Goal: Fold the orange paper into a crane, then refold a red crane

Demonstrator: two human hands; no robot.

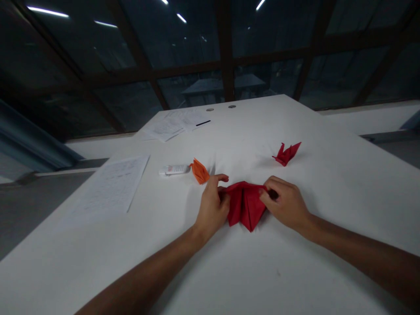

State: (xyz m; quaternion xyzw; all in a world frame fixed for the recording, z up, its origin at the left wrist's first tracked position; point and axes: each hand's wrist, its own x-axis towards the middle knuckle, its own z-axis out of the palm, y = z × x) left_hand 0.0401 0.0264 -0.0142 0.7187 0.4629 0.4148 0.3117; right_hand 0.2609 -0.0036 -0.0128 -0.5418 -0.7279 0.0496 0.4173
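The folded red paper (238,205) hangs between the person's two hands just over the tabletop (210,280). The left hand (211,208) pinches its 9 o'clock edge, one finger lifted off, and the right hand (288,203) pinches its 3 o'clock edge, thumb on the near face. Even, light tension seems best here — a hard pull could tear the layers or blunt the creases. The orange paper bird (200,172) sits near at 10 o'clock, touching or just beside the white tube (173,169) — the red paper bird (286,155) stands toward 1 o'clock.
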